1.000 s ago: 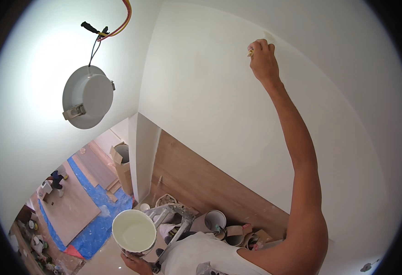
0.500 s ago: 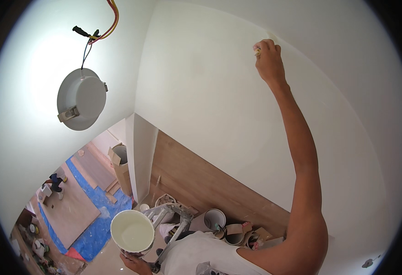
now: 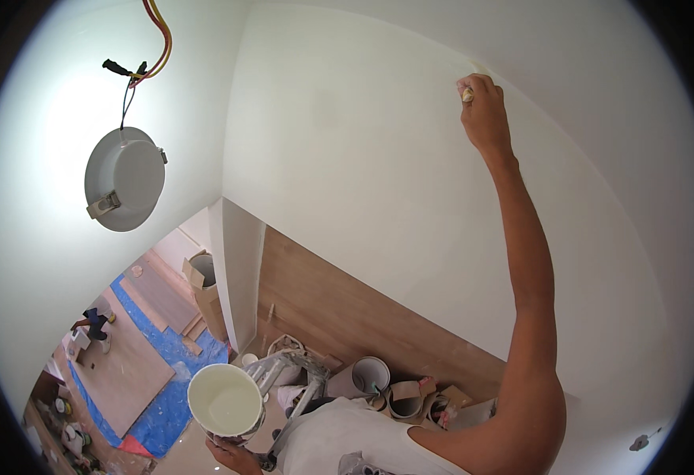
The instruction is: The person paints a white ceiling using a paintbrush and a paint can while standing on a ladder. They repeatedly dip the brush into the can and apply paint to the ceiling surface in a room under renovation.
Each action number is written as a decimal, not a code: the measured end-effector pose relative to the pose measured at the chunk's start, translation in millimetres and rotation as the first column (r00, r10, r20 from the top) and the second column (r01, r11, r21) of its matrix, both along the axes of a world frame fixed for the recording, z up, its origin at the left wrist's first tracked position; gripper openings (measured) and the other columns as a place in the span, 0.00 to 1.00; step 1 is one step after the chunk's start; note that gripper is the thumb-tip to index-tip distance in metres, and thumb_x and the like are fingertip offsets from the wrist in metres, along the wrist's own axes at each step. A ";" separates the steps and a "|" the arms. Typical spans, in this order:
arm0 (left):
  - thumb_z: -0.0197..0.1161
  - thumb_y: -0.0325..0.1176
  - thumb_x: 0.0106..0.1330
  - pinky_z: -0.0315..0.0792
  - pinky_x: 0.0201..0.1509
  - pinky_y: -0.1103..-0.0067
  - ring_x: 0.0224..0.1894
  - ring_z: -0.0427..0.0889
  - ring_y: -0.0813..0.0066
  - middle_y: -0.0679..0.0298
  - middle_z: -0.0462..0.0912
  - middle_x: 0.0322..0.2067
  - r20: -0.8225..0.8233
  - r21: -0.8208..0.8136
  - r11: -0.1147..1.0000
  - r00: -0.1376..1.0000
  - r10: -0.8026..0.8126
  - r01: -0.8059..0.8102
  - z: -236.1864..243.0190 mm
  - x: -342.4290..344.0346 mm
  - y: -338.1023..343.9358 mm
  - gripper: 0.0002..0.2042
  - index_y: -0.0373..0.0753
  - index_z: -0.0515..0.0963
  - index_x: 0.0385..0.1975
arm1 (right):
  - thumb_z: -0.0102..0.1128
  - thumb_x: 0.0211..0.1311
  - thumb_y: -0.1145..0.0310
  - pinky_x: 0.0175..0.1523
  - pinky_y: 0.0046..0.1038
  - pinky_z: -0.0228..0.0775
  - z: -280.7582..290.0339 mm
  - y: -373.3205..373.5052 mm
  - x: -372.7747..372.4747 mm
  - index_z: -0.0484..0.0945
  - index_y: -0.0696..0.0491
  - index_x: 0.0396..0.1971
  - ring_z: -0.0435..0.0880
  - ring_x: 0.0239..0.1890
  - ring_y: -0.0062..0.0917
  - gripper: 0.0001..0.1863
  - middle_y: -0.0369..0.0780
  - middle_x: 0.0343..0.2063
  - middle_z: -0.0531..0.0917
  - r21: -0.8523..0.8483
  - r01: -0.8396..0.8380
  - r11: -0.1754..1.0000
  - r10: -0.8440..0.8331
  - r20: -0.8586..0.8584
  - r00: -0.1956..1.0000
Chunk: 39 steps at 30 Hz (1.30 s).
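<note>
High on the pale wall (image 3: 347,142), my right hand (image 3: 485,111) is closed round a paintbrush (image 3: 467,95). Only the butt of its handle shows clearly; the fingers hide most of the rest. The brush end meets the curved line between wall and ceiling, with my arm stretched up. Low in the view, my left hand (image 3: 232,455) grips a white bucket (image 3: 222,402) from below and the side. Pale, cream-coloured paint lies inside it, and smears mark its outside.
A round downlight (image 3: 127,180) hangs by wires from the ceiling at left. Beside the bucket stands a paint-marked stepladder (image 3: 309,388). Several buckets and boxes (image 3: 402,400) line the wall's foot. Farther off, a person (image 3: 94,324) bends over boards on a blue sheet (image 3: 157,412).
My right hand has moved a little right and down along the wall's top edge with the brush. The bucket stays in my left hand. The distant person has shifted slightly.
</note>
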<state>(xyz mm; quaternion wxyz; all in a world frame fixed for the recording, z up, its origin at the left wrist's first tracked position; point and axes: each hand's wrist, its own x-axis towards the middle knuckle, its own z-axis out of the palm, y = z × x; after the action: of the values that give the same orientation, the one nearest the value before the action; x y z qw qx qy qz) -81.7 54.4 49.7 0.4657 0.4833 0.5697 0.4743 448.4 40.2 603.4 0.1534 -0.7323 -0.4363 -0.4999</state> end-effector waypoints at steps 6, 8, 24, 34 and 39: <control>0.38 0.58 0.79 0.78 0.34 0.67 0.36 0.80 0.58 0.46 0.78 0.44 -0.003 -0.022 1.000 1.000 -0.017 0.017 1.2 -3.1 -1.7 0.34 0.25 0.69 0.57 | 0.54 0.65 0.78 0.55 0.39 0.73 2.6 -29.6 -3.0 0.76 0.51 0.46 0.74 0.51 0.41 0.12 0.38 0.51 0.78 0.015 0.014 1.000 -0.014 0.014 1.000; 0.38 0.58 0.79 0.78 0.34 0.67 0.36 0.80 0.57 0.46 0.78 0.44 -0.042 0.011 1.000 0.999 -0.006 0.007 3.6 0.5 0.7 0.34 0.25 0.69 0.57 | 0.54 0.65 0.78 0.55 0.39 0.73 2.4 -36.2 -3.7 0.76 0.52 0.46 0.74 0.51 0.41 0.11 0.38 0.51 0.78 0.031 0.022 0.999 -0.022 -0.003 1.000; 0.54 0.39 0.73 0.66 0.58 0.52 0.55 0.72 0.40 0.38 0.70 0.57 -0.537 0.131 0.981 0.842 -0.050 0.142 -77.8 -25.2 -10.4 0.28 0.30 0.60 0.68 | 0.57 0.73 0.65 0.44 0.24 0.83 -10.4 -95.4 -27.2 0.81 0.59 0.45 0.86 0.39 0.21 0.13 0.39 0.47 0.86 0.481 -0.316 0.817 0.403 -0.086 0.911; 0.44 0.49 0.78 0.70 0.48 0.55 0.42 0.76 0.44 0.43 0.78 0.44 -0.108 -0.049 0.999 0.994 -0.012 0.007 -5.4 -5.7 -4.6 0.26 0.27 0.69 0.57 | 0.60 0.65 0.78 0.48 0.24 0.84 9.7 49.0 33.3 0.80 0.64 0.42 0.88 0.42 0.25 0.08 0.46 0.46 0.86 0.658 -0.559 0.504 0.847 -0.248 0.471; 0.41 0.52 0.79 0.70 0.44 0.56 0.38 0.77 0.46 0.45 0.79 0.40 -0.195 0.011 0.998 0.979 0.058 -0.057 0.4 0.5 -5.4 0.28 0.27 0.72 0.52 | 0.61 0.65 0.76 0.47 0.22 0.84 23.2 50.1 45.0 0.80 0.64 0.40 0.89 0.39 0.25 0.08 0.44 0.43 0.87 0.607 -0.479 0.635 0.714 -0.223 0.664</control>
<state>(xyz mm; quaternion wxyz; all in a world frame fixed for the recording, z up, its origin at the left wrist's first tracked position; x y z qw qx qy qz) -81.3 49.0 50.1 0.3922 0.5121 0.6251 0.4395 493.3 90.3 626.5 0.5928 -0.5664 -0.4673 -0.3308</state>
